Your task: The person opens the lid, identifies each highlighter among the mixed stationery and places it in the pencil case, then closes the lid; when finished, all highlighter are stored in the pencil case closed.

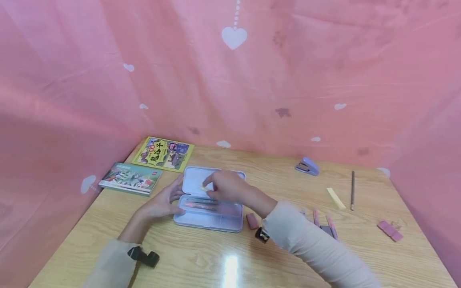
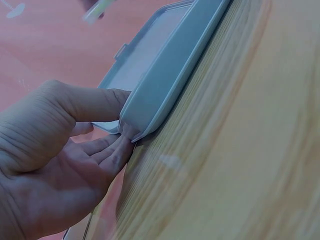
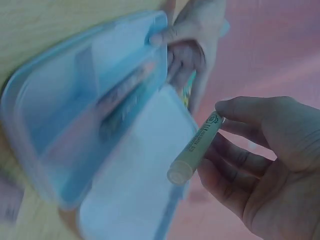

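An opened light-blue pencil case (image 1: 196,220) lies on the wooden table, its lid (image 1: 194,179) folded back toward the wall. Inside its tray are pens (image 1: 201,206), one with a pink end and one dark. My left hand (image 1: 161,203) grips the left end of the case; in the left wrist view the thumb bears on the wall and the fingers lie at the outer bottom corner. Above the lid, my right hand (image 1: 227,185) pinches a pale yellow-green marker (image 3: 196,148) between thumb and fingers, apart from the case.
Two books, yellow (image 1: 163,154) and green (image 1: 131,178), lie at the left. Rightward are a purple stapler (image 1: 307,166), a pale yellow strip (image 1: 335,198), a dark pencil (image 1: 353,190) and pink blocks (image 1: 390,231). A pink block (image 1: 252,221) sits beside the case; pink pens (image 1: 331,227) lie near the right sleeve.
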Demonstrator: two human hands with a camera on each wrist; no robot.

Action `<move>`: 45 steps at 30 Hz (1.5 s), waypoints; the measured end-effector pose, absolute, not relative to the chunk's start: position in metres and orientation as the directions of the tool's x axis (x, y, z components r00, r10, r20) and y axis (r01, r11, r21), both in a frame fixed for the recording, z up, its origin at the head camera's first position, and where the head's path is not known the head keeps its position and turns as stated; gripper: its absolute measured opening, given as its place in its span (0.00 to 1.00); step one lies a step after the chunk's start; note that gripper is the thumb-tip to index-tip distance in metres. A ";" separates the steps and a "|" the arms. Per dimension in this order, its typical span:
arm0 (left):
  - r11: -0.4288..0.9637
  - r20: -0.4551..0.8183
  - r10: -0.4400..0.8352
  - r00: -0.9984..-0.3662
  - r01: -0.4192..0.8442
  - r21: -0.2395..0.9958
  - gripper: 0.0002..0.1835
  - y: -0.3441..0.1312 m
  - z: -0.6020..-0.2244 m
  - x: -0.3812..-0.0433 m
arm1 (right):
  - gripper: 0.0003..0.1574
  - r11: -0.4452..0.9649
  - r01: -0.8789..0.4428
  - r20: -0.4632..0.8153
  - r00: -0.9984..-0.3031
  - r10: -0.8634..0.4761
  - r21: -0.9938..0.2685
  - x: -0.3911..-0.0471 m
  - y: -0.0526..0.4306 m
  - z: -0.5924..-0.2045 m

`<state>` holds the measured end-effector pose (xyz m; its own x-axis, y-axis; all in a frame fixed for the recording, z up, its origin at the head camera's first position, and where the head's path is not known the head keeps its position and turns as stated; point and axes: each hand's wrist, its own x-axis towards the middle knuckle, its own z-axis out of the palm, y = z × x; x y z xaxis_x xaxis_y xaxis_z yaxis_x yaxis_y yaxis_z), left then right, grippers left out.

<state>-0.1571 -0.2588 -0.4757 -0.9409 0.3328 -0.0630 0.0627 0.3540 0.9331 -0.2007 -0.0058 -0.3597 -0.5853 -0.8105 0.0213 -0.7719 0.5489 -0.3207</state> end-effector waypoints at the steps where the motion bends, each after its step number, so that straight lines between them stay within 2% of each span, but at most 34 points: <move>1: 0.354 -0.070 0.329 -0.942 0.054 0.934 0.64 -0.258 -0.475 -0.157 | 0.17 0.538 -0.777 0.006 -0.571 -0.821 -0.327 -0.199 -0.012 -0.361; 10: 0.338 -0.091 0.340 -0.936 0.032 0.941 0.65 -0.256 -0.474 -0.158 | 0.16 0.517 -0.789 -0.039 -0.536 -0.843 -0.333 -0.191 -0.049 -0.389; 18: 0.328 -0.074 0.353 -0.933 0.049 0.943 0.65 -0.256 -0.473 -0.160 | 0.03 0.548 -0.814 -0.042 -0.551 -0.834 -0.193 -0.191 -0.063 -0.415; 31: 0.344 -0.093 0.333 -0.938 0.029 0.939 0.65 -0.258 -0.473 -0.158 | 0.05 0.569 -0.796 -0.052 -0.571 -0.819 -0.206 -0.192 -0.070 -0.420; 38: 0.359 -0.095 0.319 -0.943 0.028 0.933 0.65 -0.253 -0.472 -0.158 | 0.19 0.625 -0.723 -0.017 -0.650 -0.760 -0.295 -0.188 -0.031 -0.388; 45: 0.371 -0.092 0.300 -0.950 0.027 0.928 0.65 -0.253 -0.469 -0.155 | 0.24 0.715 -0.617 0.064 -0.770 -0.635 -0.329 -0.187 0.050 -0.371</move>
